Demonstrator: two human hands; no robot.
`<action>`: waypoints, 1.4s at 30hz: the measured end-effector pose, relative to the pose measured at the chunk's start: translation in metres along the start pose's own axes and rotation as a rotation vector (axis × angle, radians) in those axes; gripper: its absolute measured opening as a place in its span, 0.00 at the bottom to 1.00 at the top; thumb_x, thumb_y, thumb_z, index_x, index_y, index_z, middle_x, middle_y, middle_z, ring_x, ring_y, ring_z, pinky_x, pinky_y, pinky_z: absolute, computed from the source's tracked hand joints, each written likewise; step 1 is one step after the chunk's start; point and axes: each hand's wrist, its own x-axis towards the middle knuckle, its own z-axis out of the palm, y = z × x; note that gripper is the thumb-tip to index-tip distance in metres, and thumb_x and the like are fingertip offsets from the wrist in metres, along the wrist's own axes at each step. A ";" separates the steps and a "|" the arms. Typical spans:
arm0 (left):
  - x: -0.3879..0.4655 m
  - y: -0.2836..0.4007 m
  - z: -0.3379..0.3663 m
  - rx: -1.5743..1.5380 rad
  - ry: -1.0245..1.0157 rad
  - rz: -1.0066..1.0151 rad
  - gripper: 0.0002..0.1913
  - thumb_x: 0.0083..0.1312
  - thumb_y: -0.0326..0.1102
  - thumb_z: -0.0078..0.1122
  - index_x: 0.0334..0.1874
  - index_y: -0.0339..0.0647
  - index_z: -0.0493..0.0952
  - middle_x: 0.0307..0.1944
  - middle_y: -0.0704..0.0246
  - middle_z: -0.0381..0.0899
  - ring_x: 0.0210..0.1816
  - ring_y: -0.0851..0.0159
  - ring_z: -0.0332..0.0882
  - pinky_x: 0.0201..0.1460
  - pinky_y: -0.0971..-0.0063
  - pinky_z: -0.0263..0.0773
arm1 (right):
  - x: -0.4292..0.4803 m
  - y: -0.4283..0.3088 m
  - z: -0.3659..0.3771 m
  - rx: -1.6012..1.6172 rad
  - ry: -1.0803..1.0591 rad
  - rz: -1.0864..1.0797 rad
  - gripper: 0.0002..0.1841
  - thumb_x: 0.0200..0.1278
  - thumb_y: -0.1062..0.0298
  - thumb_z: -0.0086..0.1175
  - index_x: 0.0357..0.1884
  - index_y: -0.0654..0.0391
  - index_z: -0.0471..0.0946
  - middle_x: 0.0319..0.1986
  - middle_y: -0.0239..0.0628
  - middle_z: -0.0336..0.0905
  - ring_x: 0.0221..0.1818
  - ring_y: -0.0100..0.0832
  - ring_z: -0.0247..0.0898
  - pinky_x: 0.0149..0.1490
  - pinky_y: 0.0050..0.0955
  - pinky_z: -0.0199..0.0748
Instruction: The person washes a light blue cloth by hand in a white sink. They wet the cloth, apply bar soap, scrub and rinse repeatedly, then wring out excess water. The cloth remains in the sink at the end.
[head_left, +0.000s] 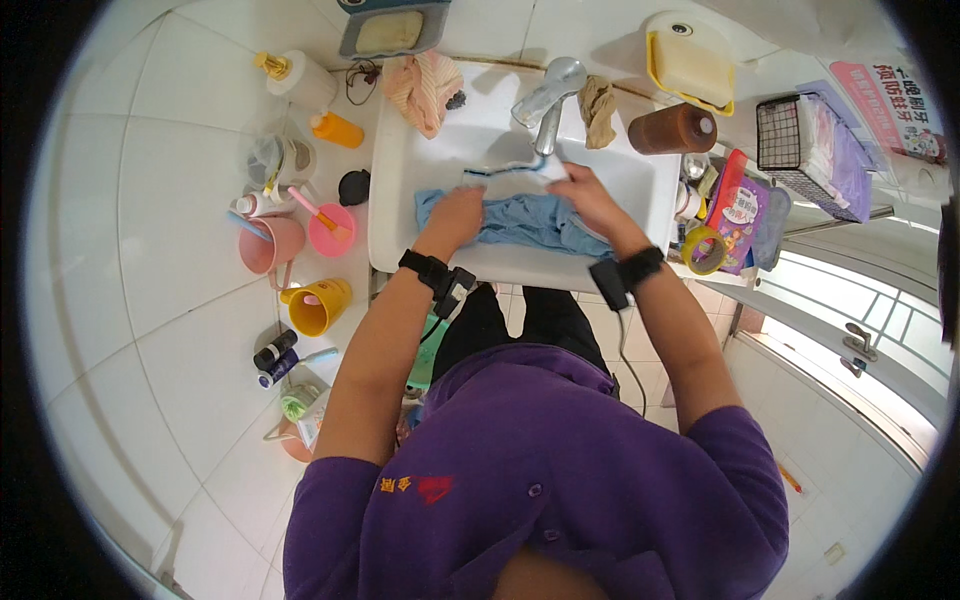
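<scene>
A light blue garment (517, 221) lies bunched along the near side of the white washbasin (390, 232). Above it, a strip of white fabric with a dark blue stripe (510, 171) stretches between my two hands, below the chrome faucet (551, 97). My right hand (592, 201) pinches its right end near the spout. At the other end, my left hand (456, 214) is curled at the fabric's edge, over the blue garment; its fingertips are hidden. Whether water is running is hard to tell.
A striped pink cloth (424, 90) and a tan cloth (598, 112) lie on the basin's back rim. To the right stand a brown bottle (673, 129) and yellow tape roll (703, 250). Leftward are a pink cup (331, 229), a yellow mug (319, 306) and an orange bottle (337, 130).
</scene>
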 end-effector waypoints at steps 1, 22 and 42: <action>0.005 0.005 -0.003 -0.067 0.154 0.137 0.22 0.51 0.30 0.54 0.52 0.45 0.69 0.49 0.56 0.71 0.56 0.53 0.64 0.55 0.50 0.58 | -0.022 -0.012 -0.008 0.206 -0.051 -0.039 0.19 0.52 0.75 0.50 0.49 0.64 0.68 0.44 0.40 0.74 0.48 0.34 0.70 0.54 0.28 0.65; -0.103 0.091 -0.136 -0.288 1.013 0.865 0.10 0.44 0.23 0.59 0.25 0.39 0.67 0.25 0.66 0.74 0.26 0.60 0.70 0.28 0.74 0.66 | -0.155 -0.096 -0.061 0.843 -0.049 -0.574 0.18 0.58 0.71 0.46 0.50 0.66 0.66 0.48 0.44 0.71 0.50 0.37 0.68 0.58 0.37 0.62; -0.121 0.062 -0.209 0.020 0.410 0.464 0.13 0.58 0.39 0.54 0.37 0.36 0.74 0.21 0.63 0.71 0.25 0.58 0.68 0.31 0.68 0.63 | -0.150 -0.148 -0.080 0.490 0.384 -0.413 0.18 0.57 0.65 0.55 0.45 0.67 0.71 0.39 0.41 0.76 0.39 0.29 0.72 0.46 0.26 0.70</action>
